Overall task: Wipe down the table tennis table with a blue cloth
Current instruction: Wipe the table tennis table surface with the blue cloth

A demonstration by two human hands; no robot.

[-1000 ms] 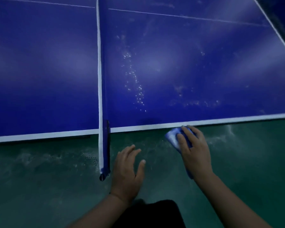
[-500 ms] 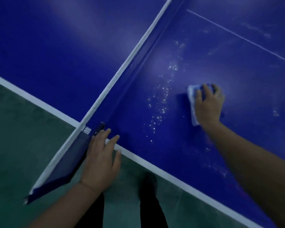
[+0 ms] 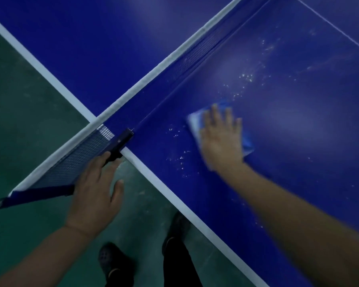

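Cloth (image 3: 248, 141) lies flat on the table (image 3: 298, 162), a little in from its near white edge and just right of the net (image 3: 87, 154). My right hand (image 3: 221, 139) presses it down with straight, spread fingers, though the hand is blurred. White specks (image 3: 181, 157) dot the surface beside it. My left hand (image 3: 95, 193) hangs past the table's edge, fingers relaxed, fingertips at the net clamp (image 3: 118, 146); I cannot tell if they touch it.

Indoor sports hall or games room: blue table tennis table (image 3: 298, 125) with white edge lines, net (image 3: 81, 160) clamped at table's side edge, worn green sports floor (image 3: 25, 112).
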